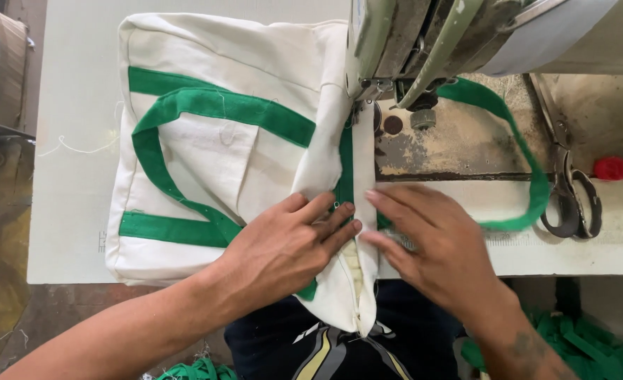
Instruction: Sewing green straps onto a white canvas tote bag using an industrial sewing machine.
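On the sewing table (pixel 72 211), left hand (pixel 283 246) and right hand (pixel 431 243) lie flat, fingers spread, pressing the cream bag (pixel 213 148) seam. Seam runs lengthwise away from both hands toward the sewing machine (pixel 396 49); both equally near. Scissors (pixel 572 190) lie right.

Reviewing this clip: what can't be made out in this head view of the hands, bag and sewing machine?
- Needle and presser foot: hidden behind the sewing machine head, head view.
- Bag seam under the left hand and right hand: covered by the fingers.
- Machine body: cut off by the top edge.
- Scissors: blade tips tucked under the machine arm.
- Green strap loop: far end passes behind the machine.
- Cream bag: lower end hangs below the table edge.
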